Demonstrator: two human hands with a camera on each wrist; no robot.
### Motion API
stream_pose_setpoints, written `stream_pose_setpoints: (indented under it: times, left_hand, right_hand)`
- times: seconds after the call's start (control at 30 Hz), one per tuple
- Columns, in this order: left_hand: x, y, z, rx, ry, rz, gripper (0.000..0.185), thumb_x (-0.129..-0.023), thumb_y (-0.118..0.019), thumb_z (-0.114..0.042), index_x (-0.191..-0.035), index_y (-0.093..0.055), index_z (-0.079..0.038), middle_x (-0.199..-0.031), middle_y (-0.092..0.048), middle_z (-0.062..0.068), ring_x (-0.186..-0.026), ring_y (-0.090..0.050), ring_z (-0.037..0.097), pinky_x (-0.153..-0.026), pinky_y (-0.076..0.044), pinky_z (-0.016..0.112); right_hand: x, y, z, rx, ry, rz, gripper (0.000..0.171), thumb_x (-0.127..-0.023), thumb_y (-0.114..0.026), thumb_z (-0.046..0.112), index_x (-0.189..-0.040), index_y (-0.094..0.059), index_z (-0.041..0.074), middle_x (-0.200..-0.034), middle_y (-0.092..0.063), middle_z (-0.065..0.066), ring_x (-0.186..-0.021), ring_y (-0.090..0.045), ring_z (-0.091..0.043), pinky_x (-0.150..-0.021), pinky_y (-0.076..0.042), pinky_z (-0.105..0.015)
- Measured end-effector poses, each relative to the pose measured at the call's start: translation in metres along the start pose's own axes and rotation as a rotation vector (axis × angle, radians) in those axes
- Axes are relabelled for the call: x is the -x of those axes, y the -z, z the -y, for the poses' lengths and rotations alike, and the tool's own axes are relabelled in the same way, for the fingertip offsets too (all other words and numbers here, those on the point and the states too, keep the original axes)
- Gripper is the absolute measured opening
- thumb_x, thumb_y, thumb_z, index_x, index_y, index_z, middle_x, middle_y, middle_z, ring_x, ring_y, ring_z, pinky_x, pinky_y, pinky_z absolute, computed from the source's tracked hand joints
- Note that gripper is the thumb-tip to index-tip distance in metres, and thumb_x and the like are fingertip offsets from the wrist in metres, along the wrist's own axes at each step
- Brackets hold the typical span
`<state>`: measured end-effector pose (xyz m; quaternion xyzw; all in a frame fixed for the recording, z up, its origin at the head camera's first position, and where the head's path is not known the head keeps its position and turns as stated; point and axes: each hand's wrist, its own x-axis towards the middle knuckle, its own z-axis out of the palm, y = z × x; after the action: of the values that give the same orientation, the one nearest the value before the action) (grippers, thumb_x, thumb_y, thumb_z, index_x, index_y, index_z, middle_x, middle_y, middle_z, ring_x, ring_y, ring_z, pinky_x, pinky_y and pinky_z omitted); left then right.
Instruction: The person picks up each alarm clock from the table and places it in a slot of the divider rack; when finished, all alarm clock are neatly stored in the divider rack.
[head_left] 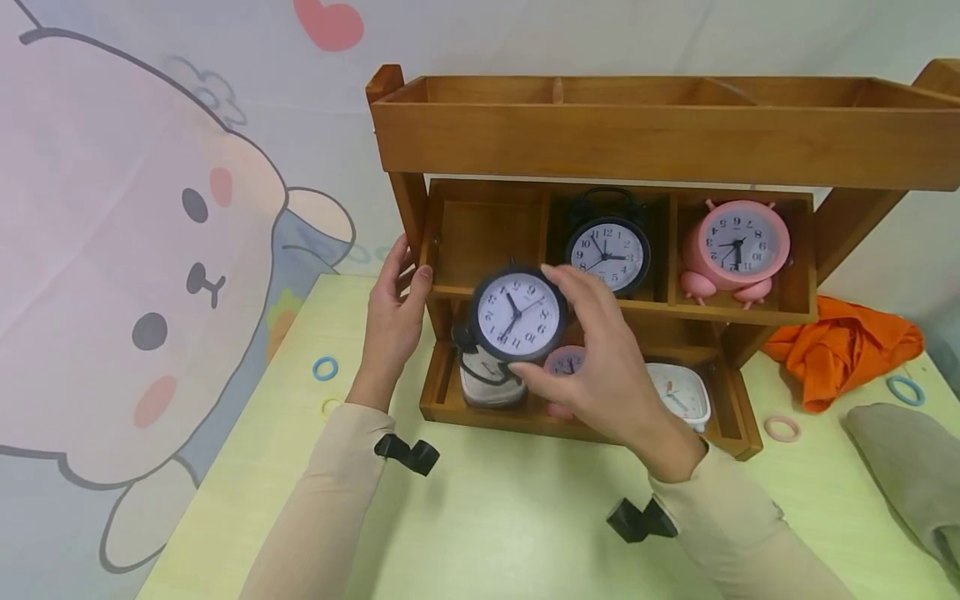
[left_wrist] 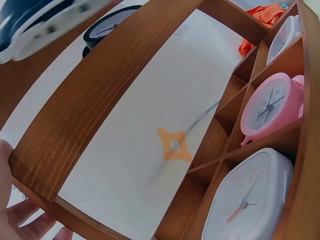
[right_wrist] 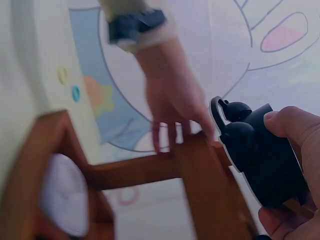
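Note:
In the head view my right hand (head_left: 611,367) grips a round black twin-bell alarm clock (head_left: 519,315) by its rim, in front of the wooden shelf (head_left: 637,137). Its dial faces me upside down, bells toward the lower left. From behind, the right wrist view shows the clock's black bells (right_wrist: 240,132). My left hand (head_left: 392,321) holds the shelf's left side at the middle tier, thumb in front. Another black alarm clock (head_left: 609,254) stands upright in the middle compartment. To its right, a pink alarm clock (head_left: 738,246) sits upside down.
On the lower tier are a white clock (head_left: 491,387), a partly hidden pink clock (head_left: 564,360) and another white clock (head_left: 678,396). Blue (head_left: 326,368) and pink rings (head_left: 782,429) lie on the table. Orange cloth (head_left: 847,346) and grey-green cloth (head_left: 911,475) lie at the right.

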<state>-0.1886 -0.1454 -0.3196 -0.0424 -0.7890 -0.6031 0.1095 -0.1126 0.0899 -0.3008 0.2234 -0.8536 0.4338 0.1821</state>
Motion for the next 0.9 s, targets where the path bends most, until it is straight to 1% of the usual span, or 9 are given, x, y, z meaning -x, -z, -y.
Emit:
stream_pose_setpoints:
  times: [0.1, 0.13, 0.23, 0.3, 0.43, 0.57, 0.67, 0.8, 0.9]
  left_hand:
    - [-0.006, 0.000, 0.016, 0.003, -0.013, 0.000, 0.059, -0.102, -0.050, -0.026, -0.156, -0.028, -0.019, -0.155, -0.041, 0.009, -0.137, -0.046, 0.027, -0.114, -0.039, 0.043]
    - [-0.007, 0.000, 0.018, 0.005, -0.019, 0.000, 0.059, -0.102, -0.050, -0.027, -0.156, -0.029, -0.019, -0.155, -0.042, 0.009, -0.137, -0.047, 0.027, -0.113, -0.039, 0.043]
    - [-0.007, 0.000, 0.021, 0.004, -0.034, -0.001, 0.059, -0.102, -0.051, -0.028, -0.156, -0.030, -0.019, -0.154, -0.043, 0.009, -0.136, -0.048, 0.026, -0.112, -0.040, 0.042]
    - [-0.007, 0.000, 0.021, 0.006, -0.043, -0.004, 0.059, -0.102, -0.051, -0.029, -0.156, -0.030, -0.018, -0.153, -0.044, 0.010, -0.135, -0.049, 0.026, -0.112, -0.041, 0.042]
    - [-0.007, 0.000, 0.020, 0.007, -0.046, -0.004, 0.058, -0.102, -0.050, -0.029, -0.156, -0.030, -0.018, -0.153, -0.044, 0.010, -0.134, -0.049, 0.026, -0.111, -0.041, 0.043]
    - [-0.006, 0.001, 0.020, 0.005, -0.043, -0.004, 0.059, -0.102, -0.050, -0.030, -0.156, -0.030, -0.019, -0.153, -0.043, 0.009, -0.135, -0.048, 0.026, -0.112, -0.041, 0.044]
    - [-0.006, 0.001, 0.020, 0.005, -0.042, -0.008, 0.058, -0.102, -0.050, -0.030, -0.156, -0.030, -0.019, -0.153, -0.043, 0.009, -0.135, -0.048, 0.026, -0.111, -0.041, 0.044]
    - [-0.007, 0.001, 0.020, 0.000, -0.043, -0.013, 0.058, -0.102, -0.050, -0.028, -0.156, -0.030, -0.018, -0.153, -0.043, 0.010, -0.135, -0.049, 0.027, -0.111, -0.041, 0.044]
    - [-0.007, 0.001, 0.020, -0.003, -0.044, -0.015, 0.058, -0.102, -0.050, -0.028, -0.155, -0.031, -0.018, -0.153, -0.043, 0.010, -0.135, -0.049, 0.027, -0.111, -0.041, 0.044]
  right_hand:
    - [-0.027, 0.008, 0.004, 0.084, 0.089, 0.007, 0.093, -0.071, -0.089, 0.021, -0.149, -0.039, 0.011, -0.151, -0.039, -0.013, -0.139, -0.037, -0.028, -0.112, -0.038, -0.052]
    - [-0.036, 0.010, 0.004, 0.111, 0.122, 0.007, 0.093, -0.071, -0.088, 0.021, -0.149, -0.039, 0.010, -0.150, -0.040, -0.013, -0.138, -0.038, -0.028, -0.113, -0.037, -0.051]
    - [-0.060, 0.015, 0.002, 0.184, 0.197, 0.022, 0.092, -0.074, -0.087, 0.022, -0.150, -0.038, 0.006, -0.150, -0.040, -0.016, -0.137, -0.038, -0.030, -0.115, -0.033, -0.049]
    - [-0.073, 0.018, 0.001, 0.223, 0.229, 0.041, 0.091, -0.075, -0.086, 0.023, -0.150, -0.037, 0.005, -0.151, -0.039, -0.016, -0.138, -0.037, -0.031, -0.117, -0.031, -0.047]
    - [-0.093, 0.019, -0.002, 0.306, 0.286, 0.076, 0.089, -0.079, -0.083, 0.024, -0.151, -0.036, 0.002, -0.153, -0.037, -0.018, -0.141, -0.035, -0.032, -0.121, -0.026, -0.043]
    - [-0.107, 0.017, -0.005, 0.372, 0.325, 0.115, 0.086, -0.082, -0.081, 0.024, -0.152, -0.035, 0.003, -0.155, -0.035, -0.018, -0.142, -0.033, -0.032, -0.122, -0.025, -0.041]
    - [-0.113, 0.012, -0.009, 0.385, 0.355, 0.137, 0.086, -0.083, -0.080, 0.024, -0.153, -0.033, 0.004, -0.157, -0.031, -0.016, -0.144, -0.030, -0.031, -0.121, -0.025, -0.040]
    - [-0.115, 0.004, -0.015, 0.410, 0.401, 0.166, 0.088, -0.082, -0.080, 0.025, -0.153, -0.032, 0.006, -0.157, -0.031, -0.015, -0.145, -0.030, -0.031, -0.121, -0.025, -0.040]
    - [-0.114, 0.000, -0.018, 0.446, 0.415, 0.207, 0.088, -0.082, -0.081, 0.027, -0.153, -0.033, 0.006, -0.157, -0.032, -0.015, -0.145, -0.031, -0.032, -0.121, -0.026, -0.044]
